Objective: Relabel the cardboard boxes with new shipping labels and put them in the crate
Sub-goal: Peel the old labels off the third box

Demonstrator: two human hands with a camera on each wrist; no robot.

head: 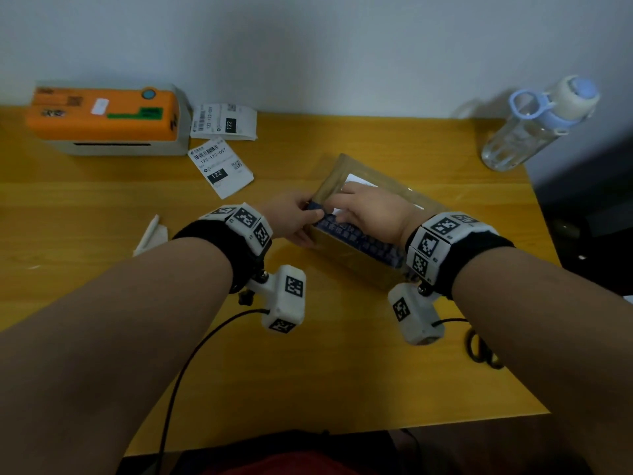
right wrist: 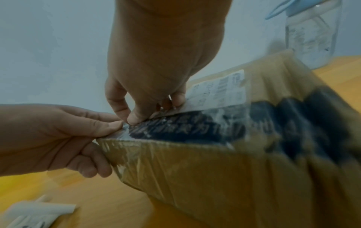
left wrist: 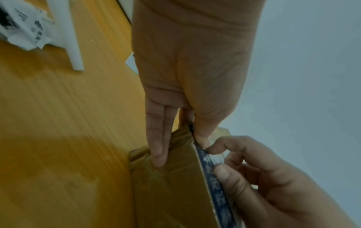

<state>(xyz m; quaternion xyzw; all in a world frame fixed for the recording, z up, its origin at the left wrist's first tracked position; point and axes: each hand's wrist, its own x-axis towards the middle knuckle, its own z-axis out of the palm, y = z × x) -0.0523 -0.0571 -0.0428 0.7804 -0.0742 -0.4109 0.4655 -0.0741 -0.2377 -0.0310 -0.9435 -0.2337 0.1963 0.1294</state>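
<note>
A tape-wrapped cardboard box with a band of dark blue printed tape stands tilted on the wooden table. My left hand grips its near left corner, thumb on top and fingers down the side. A white old label is stuck on the box's top face. My right hand lies over that face, and its thumb and fingertips pinch the label's near corner, whose edge looks slightly lifted. No crate is in view.
Two printed labels lie by an orange and white label printer at the back left. A clear water bottle stands back right. Scissors lie near my right forearm, and a paper scrap lies left.
</note>
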